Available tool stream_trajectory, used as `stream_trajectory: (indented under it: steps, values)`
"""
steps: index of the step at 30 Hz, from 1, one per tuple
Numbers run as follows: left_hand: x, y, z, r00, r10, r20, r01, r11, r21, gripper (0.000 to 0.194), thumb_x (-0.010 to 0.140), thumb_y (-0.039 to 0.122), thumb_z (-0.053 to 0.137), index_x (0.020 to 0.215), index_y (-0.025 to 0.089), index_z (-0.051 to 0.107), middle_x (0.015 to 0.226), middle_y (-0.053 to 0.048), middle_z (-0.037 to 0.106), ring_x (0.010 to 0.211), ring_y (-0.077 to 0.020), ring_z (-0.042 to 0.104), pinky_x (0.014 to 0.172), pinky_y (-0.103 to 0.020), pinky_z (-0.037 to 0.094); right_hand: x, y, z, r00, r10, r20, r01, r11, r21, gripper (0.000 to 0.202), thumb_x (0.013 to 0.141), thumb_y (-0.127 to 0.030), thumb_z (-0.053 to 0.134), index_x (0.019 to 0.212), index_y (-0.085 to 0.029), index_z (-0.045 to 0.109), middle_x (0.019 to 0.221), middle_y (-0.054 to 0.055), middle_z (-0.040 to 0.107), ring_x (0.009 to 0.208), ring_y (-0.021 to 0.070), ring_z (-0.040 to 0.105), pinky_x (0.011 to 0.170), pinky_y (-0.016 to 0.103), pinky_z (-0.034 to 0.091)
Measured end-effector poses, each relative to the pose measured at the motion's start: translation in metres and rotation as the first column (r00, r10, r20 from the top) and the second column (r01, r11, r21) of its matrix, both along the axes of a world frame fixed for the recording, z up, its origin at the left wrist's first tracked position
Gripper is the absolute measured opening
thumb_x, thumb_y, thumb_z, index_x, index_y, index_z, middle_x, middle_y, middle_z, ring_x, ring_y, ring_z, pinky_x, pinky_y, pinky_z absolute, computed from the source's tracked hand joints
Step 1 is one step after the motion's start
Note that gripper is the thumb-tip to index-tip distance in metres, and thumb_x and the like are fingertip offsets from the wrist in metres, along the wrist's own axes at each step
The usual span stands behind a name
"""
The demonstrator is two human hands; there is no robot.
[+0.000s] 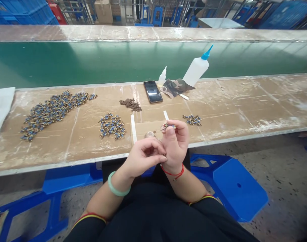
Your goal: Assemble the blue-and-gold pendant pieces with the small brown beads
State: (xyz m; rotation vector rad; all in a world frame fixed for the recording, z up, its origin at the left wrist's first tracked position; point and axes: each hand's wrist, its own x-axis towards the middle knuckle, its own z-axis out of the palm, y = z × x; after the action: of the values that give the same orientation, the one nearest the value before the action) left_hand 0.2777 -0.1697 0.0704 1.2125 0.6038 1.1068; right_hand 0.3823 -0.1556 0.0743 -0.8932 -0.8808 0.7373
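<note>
My right hand [176,143], with a red string at its wrist, pinches a small blue and gold part [170,126] between thumb and fingers. My left hand [145,154], below a pale green bangle, is closed in a pinch against the heel of my right hand; whatever lies between its fingertips is too small to name. Just beyond my hands are a small clear round dish [149,134] and a cardboard piece [143,128] with white strips. Similar blue and gold parts form a pile [112,126] to the left and a smaller pile [192,120] to the right.
A large pile of parts [52,111] covers the left of the table [224,114]. Farther back are brown pieces [130,104], a phone [152,91], a small bottle [162,77], camouflage cloth [177,87] and a large white bottle [196,70]. Blue stools [240,188] stand below.
</note>
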Motion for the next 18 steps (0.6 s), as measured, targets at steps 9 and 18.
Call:
stream_trajectory:
  steps: [9, 18]
  values:
    - [0.016, -0.010, 0.009, 0.986, 0.154, -0.068, -0.142, 0.977, 0.156, 0.023, 0.091, 0.037, 0.079, 0.079, 0.017, 0.077, 0.079, -0.007, 0.073, 0.073, -0.0174, 0.066, 0.066, -0.028, 0.055, 0.008, 0.001, 0.000, 0.988, -0.155, -0.018, 0.155, 0.988, 0.027, 0.016, 0.101, -0.046, 0.061, 0.105, -0.030, 0.063, 0.087, -0.001, 0.053, 0.074, 0.0138, 0.053, 0.072, 0.032, 0.048]
    - [0.022, -0.019, 0.012, 0.861, 0.473, -0.186, -0.315, 0.783, 0.537, 0.004, 0.092, 0.019, 0.076, 0.088, 0.017, 0.078, 0.083, -0.006, 0.074, 0.069, -0.0133, 0.067, 0.060, -0.023, 0.055, 0.011, 0.003, -0.002, 0.984, -0.178, -0.025, 0.180, 0.982, 0.063, 0.011, 0.103, -0.040, 0.058, 0.105, -0.031, 0.062, 0.086, 0.000, 0.050, 0.075, 0.0149, 0.053, 0.074, 0.032, 0.048]
